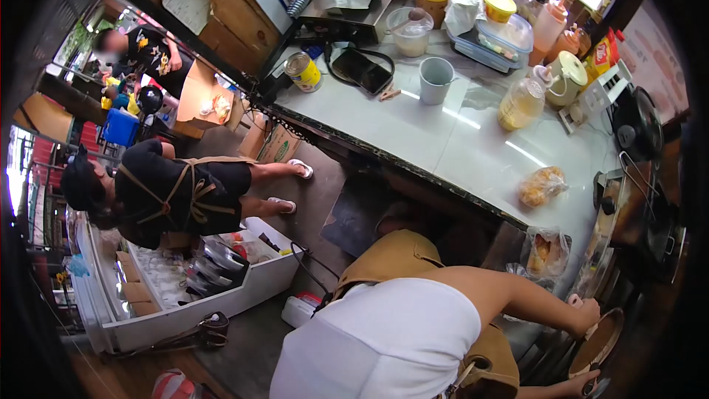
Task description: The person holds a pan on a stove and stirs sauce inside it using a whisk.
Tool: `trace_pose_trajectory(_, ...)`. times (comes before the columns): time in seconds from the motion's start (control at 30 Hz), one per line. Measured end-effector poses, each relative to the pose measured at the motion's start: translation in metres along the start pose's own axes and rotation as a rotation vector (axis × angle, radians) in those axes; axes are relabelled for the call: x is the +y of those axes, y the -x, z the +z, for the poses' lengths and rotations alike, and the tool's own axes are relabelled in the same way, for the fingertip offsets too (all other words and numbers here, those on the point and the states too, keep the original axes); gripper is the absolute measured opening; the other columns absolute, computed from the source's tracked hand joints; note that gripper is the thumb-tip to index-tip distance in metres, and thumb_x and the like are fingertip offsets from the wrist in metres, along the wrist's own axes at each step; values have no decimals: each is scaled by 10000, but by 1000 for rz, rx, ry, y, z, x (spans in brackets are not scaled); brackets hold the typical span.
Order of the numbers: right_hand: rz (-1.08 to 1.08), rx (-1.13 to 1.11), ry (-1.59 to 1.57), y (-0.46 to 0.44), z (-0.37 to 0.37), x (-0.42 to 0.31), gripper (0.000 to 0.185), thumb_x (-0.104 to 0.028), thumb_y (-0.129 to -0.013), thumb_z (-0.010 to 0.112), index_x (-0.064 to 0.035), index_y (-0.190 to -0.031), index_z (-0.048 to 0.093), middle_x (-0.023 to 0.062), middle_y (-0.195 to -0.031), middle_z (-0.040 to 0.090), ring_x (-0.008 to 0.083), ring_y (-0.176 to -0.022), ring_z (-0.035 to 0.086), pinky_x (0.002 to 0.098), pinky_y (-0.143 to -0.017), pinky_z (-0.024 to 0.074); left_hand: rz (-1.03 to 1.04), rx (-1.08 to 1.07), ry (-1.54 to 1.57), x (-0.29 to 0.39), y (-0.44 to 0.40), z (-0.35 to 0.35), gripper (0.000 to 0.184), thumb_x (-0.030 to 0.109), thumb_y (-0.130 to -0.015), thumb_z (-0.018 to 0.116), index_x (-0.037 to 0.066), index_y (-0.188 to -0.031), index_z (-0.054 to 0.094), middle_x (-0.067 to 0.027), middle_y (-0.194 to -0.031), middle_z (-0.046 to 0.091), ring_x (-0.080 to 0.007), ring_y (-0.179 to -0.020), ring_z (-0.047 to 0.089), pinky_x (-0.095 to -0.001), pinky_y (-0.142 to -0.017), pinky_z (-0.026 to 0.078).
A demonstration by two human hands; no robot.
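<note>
- White sleeve [377, 340] is crossing a tan apron [391, 255].
- White chest [277, 270] is holding packaged goods.
- Glossy counter [413, 137] is bearing a grey cup [436, 80], a part-filled squeeze bottle [519, 107] and bagged food [543, 186].
- Left hand [586, 315] is gripping a round brown vessel [602, 341], lower right; its contents are staying unclear.
- Right hand [582, 386] is showing beneath, partly cut off; I cannot tell its grip.

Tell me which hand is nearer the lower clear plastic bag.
Left. In the picture, the left hand is below and right of that bag; the right hand is farther below it, near the bottom edge.
</note>
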State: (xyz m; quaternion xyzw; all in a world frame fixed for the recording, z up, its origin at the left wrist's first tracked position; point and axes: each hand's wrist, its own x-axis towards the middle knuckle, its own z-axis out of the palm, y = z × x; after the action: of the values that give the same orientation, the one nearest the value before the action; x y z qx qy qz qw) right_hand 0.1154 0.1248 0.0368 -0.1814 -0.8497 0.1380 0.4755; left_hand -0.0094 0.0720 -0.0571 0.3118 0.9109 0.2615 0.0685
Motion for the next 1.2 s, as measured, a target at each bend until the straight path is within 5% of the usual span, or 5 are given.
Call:
trace_pose_trajectory(0.2,134,-90,73,6,-9,-16,144,-147,-778,572,-7,-811,575,83,-707,571,169,-624,524,310,-566,442,-45,19,494,-13,-2,25,259,303,-481,720,145,-676,654,-72,-734,632,-224,-729,618,-327,-634,491)
trace_pose_trajectory(0.3,91,2,-156,5,4,-6,135,-114,-794,539,-8,-720,498,31,-618,441,124,-582,417,262,-541,371,-15,-35,298,-18,44,-46,217,156,-485,685,128,-697,647,-70,-773,630,-222,-744,620,-318,-628,499)
trace_pose_trajectory(0.47,124,247,13,0,1,-18,146,-57,-734,522,-23,-636,420,30,-554,347,102,-517,364,258,-471,333,11,-96,231,-20,53,-80,228,186,-497,683,66,-687,644,-132,-714,619,-266,-696,616,-353,-630,492)
trace_pose_trajectory(0.87,370,207,-65,4,-11,-35,119,-85,-732,555,-19,-694,463,104,-580,535,205,-541,572,280,-484,411,94,40,100,-15,55,-81,208,170,-590,576,-15,-680,603,-202,-713,594,-346,-691,587,-405,-629,466)
trace_pose_trajectory(1.2,235,192,-199,18,3,-29,98,-82,-763,557,-8,-748,494,67,-627,519,120,-603,504,263,-565,415,210,32,139,-31,44,-58,276,242,-526,673,26,-692,627,-167,-691,604,-302,-682,602,-373,-595,475)
